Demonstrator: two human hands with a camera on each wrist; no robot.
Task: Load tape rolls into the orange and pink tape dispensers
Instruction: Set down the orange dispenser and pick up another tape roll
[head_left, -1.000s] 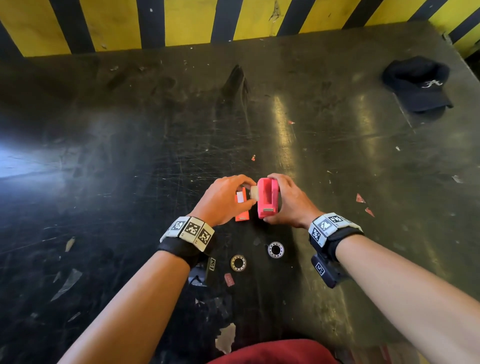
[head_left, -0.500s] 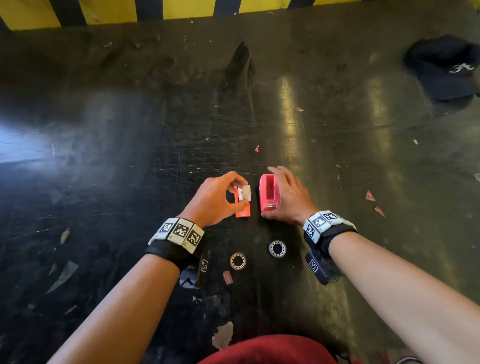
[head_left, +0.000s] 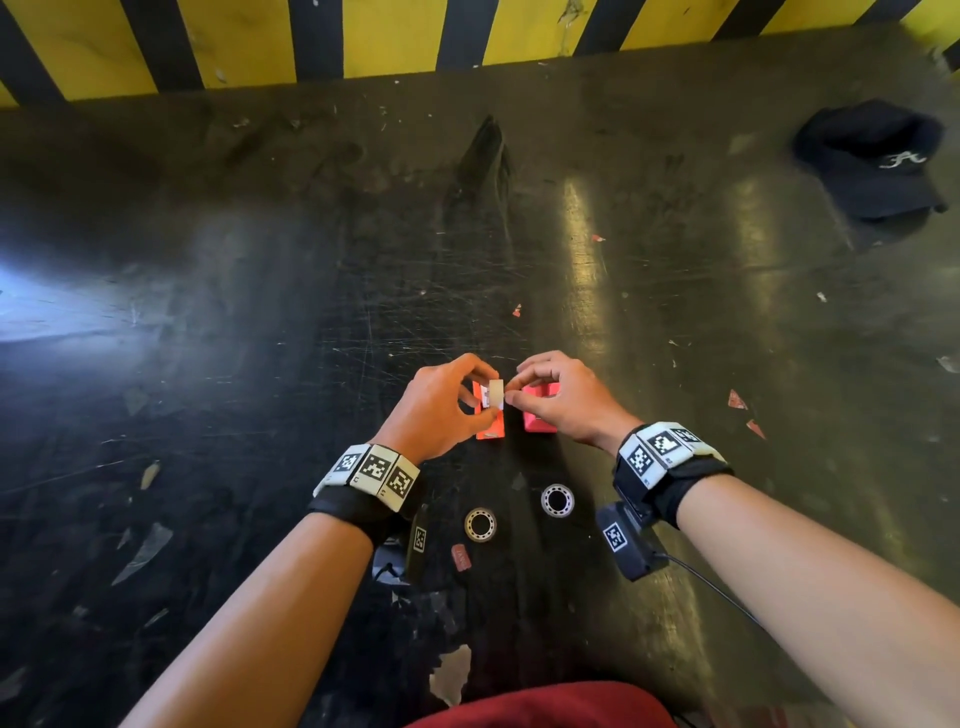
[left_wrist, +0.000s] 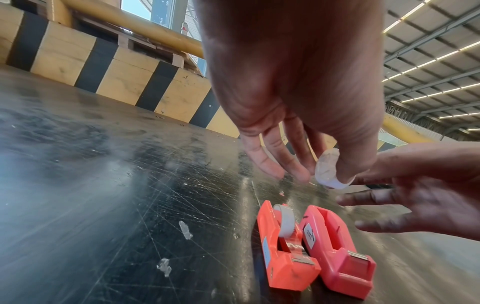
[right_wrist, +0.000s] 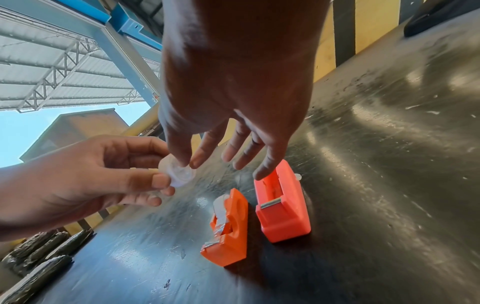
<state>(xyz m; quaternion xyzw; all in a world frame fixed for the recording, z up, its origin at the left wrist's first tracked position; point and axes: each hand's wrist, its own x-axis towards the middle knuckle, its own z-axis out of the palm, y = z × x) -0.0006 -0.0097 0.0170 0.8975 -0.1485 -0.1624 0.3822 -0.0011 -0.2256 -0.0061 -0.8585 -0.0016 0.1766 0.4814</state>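
Left hand (head_left: 434, 410): a small white tape roll (head_left: 492, 393) is pinched between thumb and fingers (left_wrist: 270, 164) and held above the desk (head_left: 208, 312), over the two dispensers.
Right hand (head_left: 563, 397): its thumb and forefinger tips are brought against the right side of the same roll; the other fingers (right_wrist: 265, 164) are spread loosely downward and nothing else is held. Whether the roll is gripped or only touched by this hand cannot be told.
Tape roll: seen in the left wrist view (left_wrist: 327, 168) as a pale ring under the left thumb; in the right wrist view (right_wrist: 179, 172) it looks translucent and blurred.
Orange dispenser (left_wrist: 283, 257): laid on the desk directly below the hands, near the middle of the front edge; a grey roll (left_wrist: 285, 220) is already seated in its slot, with tape drawn toward the cutter.
Pink dispenser (left_wrist: 340, 259): set just beside the orange one, on its right, touching or nearly touching it; its slot is seen empty.
Two metal rings (head_left: 480, 524): laid on the desk nearer the front edge than the dispensers, between the wrists, apart from each other.
Black cap (head_left: 872, 161): placed near the far right corner of the desk, well apart from everything else.
Striped barrier (head_left: 363, 36): yellow and black, run along the far edge of the desk.
Desk surface: dark, scratched, strewn with small scraps.
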